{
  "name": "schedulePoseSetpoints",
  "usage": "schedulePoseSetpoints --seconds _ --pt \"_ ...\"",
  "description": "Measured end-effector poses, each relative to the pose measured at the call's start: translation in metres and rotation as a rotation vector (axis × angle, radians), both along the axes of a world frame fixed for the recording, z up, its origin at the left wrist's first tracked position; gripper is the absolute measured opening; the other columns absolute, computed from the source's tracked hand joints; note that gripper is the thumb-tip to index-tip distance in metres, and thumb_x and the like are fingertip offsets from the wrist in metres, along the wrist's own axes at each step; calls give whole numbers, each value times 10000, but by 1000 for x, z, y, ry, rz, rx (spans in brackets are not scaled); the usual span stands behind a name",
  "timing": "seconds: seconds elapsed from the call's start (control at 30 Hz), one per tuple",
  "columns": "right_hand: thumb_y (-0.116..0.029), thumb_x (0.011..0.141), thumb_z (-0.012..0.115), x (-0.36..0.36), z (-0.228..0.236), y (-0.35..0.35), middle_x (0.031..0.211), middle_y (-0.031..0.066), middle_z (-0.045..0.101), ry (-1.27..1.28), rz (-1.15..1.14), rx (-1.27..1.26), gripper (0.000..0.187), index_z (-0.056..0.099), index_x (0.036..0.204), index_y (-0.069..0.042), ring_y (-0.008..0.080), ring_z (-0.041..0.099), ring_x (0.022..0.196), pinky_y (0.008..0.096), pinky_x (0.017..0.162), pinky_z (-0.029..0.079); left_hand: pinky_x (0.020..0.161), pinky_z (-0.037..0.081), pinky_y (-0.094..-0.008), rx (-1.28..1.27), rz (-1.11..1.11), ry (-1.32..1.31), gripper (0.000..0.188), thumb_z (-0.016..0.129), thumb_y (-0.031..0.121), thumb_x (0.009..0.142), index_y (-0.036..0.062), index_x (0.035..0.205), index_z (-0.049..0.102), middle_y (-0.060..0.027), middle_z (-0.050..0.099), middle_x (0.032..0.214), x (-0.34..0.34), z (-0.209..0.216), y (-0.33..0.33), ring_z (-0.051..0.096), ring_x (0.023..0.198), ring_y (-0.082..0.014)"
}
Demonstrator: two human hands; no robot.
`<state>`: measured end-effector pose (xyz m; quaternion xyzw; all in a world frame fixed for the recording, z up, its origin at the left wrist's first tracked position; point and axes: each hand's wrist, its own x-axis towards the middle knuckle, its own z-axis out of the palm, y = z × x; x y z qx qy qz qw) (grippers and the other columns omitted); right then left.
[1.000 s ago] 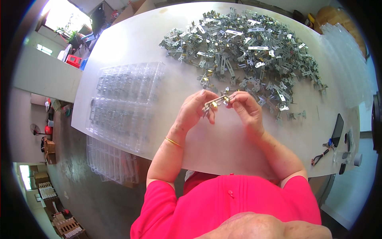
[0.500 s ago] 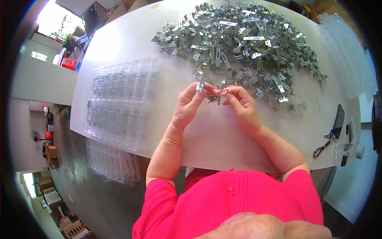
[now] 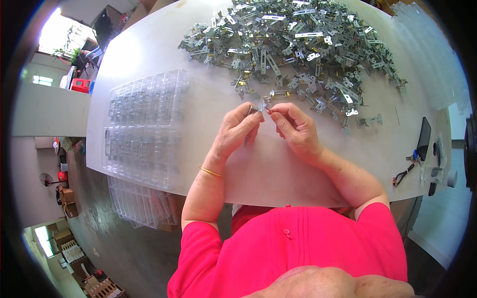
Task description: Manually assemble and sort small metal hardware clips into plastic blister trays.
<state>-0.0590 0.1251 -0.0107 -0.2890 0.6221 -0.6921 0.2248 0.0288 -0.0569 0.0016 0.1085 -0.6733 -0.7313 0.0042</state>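
My left hand (image 3: 234, 130) is closed, its thumb and fingers pinching a small silvery metal bracket (image 3: 262, 105). Close against it, the closed fingers of my right hand (image 3: 299, 132) meet the bracket's other side, their tips pressed together. Whatever the right fingertips grip is too small to make out. Just beyond both hands lies a loose bracket with a brass-coloured part (image 3: 279, 93). A large heap of similar metal brackets (image 3: 303, 54) spreads over the far side of the white table (image 3: 208, 164).
Clear plastic trays (image 3: 144, 124) holding metal parts stand at the left, with more trays (image 3: 141, 201) lower beside the table. Dark-handled pliers (image 3: 403, 175) and a black phone-like slab (image 3: 423, 139) lie at the right. Clear plastic sheets (image 3: 427, 59) cover the far right edge.
The hands have drawn together at the bracket, the right moving slightly left. The bracket in the left hand has turned. The whole view has shifted a little.
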Motion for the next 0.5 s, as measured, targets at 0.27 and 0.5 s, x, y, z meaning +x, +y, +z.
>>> schedulePoseSetpoints --seconds 0.27,0.5 --pt "-64 1003 616 -1 -3 0 867 2 613 82 -15 7 139 614 1141 -52 58 548 726 229 651 478 552 352 -245 -240 -32 -26 222 620 222 1000 34 888 585 49 466 717 0 2 4 405 661 -38" --pt "-6 976 609 0 -5 2 913 45 622 165 20 -4 208 600 1181 -40 114 603 767 274 669 526 567 375 -275 -360 -22 33 220 633 172 978 21 845 542 23 462 699 -2 5 8 391 674 -55"
